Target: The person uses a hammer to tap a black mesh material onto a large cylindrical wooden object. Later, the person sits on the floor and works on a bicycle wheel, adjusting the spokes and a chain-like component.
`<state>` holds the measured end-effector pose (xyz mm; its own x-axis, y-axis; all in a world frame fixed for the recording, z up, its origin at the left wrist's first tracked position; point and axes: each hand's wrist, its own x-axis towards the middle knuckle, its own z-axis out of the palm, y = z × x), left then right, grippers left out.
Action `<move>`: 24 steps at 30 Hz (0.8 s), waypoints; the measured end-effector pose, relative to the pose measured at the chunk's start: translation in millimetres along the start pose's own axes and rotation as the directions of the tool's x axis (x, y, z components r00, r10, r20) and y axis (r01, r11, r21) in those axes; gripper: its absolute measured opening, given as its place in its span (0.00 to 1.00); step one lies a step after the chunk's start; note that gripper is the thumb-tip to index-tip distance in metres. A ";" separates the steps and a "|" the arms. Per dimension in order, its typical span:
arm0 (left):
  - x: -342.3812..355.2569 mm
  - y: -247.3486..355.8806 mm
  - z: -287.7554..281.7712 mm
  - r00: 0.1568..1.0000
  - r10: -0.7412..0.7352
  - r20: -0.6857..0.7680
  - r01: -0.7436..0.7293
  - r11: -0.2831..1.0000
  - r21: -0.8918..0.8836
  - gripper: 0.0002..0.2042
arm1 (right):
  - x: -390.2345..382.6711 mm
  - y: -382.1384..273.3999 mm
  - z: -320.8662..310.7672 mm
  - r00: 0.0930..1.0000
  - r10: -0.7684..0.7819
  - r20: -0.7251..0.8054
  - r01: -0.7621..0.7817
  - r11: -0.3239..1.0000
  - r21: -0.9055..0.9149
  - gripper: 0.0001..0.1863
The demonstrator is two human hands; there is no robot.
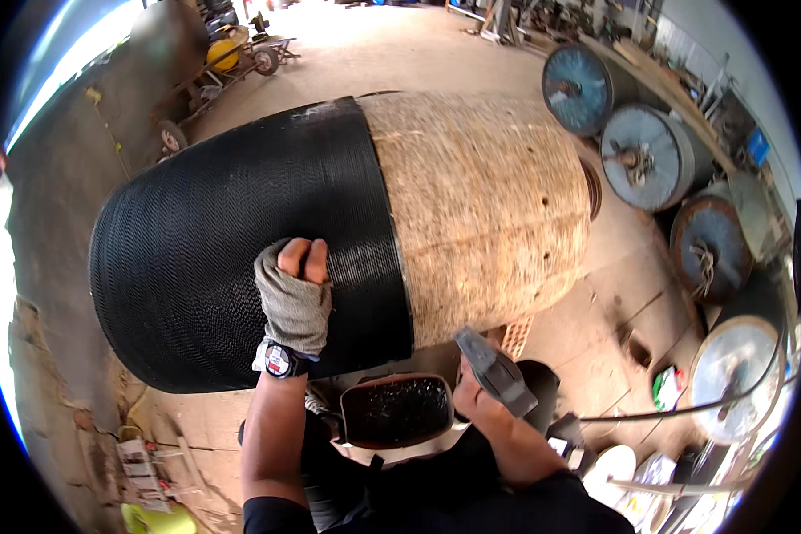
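Observation:
A large barrel-shaped form lies on its side in front of me. Its left part (pixel 231 231) is wrapped in black ribbed rubber, its right part (pixel 489 205) in tan rope-like winding. My left hand (pixel 295 289), in a grey fingerless glove with a watch at the wrist, presses on the black wrap near the seam. My right hand (pixel 473 399) grips a grey flat-headed tool (pixel 494 369) below the barrel. A brown bowl of black material (pixel 396 409) sits between my arms.
Several round metal drums (pixel 650 156) lie along the right side. A yellow wheeled cart (pixel 227 58) stands at the back left. A curved metal rod (pixel 685 409) and paint cans (pixel 614 467) are at lower right. Concrete floor surrounds everything.

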<state>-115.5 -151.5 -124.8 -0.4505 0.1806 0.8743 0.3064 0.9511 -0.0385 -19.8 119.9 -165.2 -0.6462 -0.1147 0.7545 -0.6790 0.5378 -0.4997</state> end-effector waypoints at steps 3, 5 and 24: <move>2.7 3.0 5.1 0.998 0.003 -0.064 -0.003 1.000 0.001 0.19 | -13.2 28.7 18.1 0.964 0.258 0.064 -0.235 0.940 -0.250 0.13; 2.0 24.3 -7.8 0.998 -0.034 -0.044 0.031 0.997 -0.068 0.20 | -32.7 38.8 18.0 0.890 0.436 0.130 -0.401 0.887 -0.228 0.13; -74.7 135.8 5.9 0.924 -0.273 0.268 0.377 0.776 -0.506 0.28 | -69.2 27.9 -11.8 0.864 0.475 0.164 -0.461 0.879 -0.120 0.11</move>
<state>-45.2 -34.4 -198.2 -0.7250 -0.0260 0.6883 0.4923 0.6794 0.5442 10.1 152.8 -226.3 -0.9385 0.0193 0.3447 -0.2575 0.6260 -0.7361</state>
